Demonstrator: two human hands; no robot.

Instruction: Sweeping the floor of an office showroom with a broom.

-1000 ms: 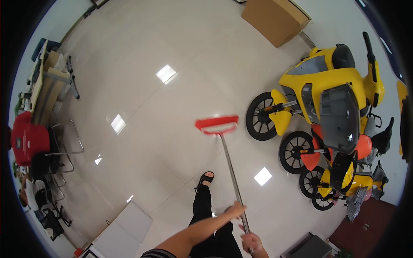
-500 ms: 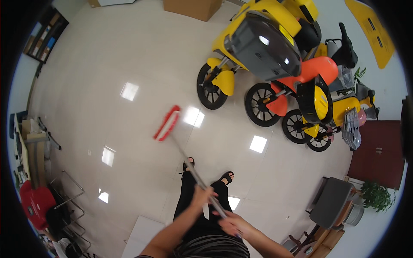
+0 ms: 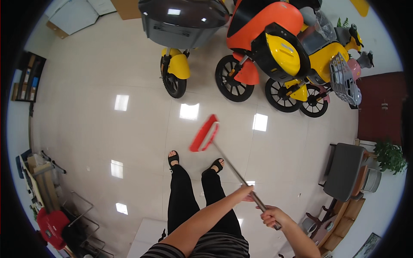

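Note:
A flat mop with a red head (image 3: 202, 136) and a long metal pole (image 3: 232, 168) slants from the floor ahead of my feet toward my right side. My left hand (image 3: 244, 193) is closed round the pole, its forearm crossing in front of my body. Lower down, near the pole's end, my right hand (image 3: 272, 216) has its fingers wrapped round it. The head looks slightly blurred, and I cannot tell whether it touches the tiles or hovers above them.
Several parked scooters stand ahead, including an orange one (image 3: 264, 21) and one with a grey top box (image 3: 185, 32). To the right are a grey-padded seat (image 3: 344, 172) and a potted plant (image 3: 389, 157). A red chair (image 3: 52, 228) stands at left, and a white board (image 3: 147, 236) by my legs.
The mop head has swung right and nearer my feet. Both hands have moved right with the pole, and my view has shifted, bringing the scooters higher and further left in the picture.

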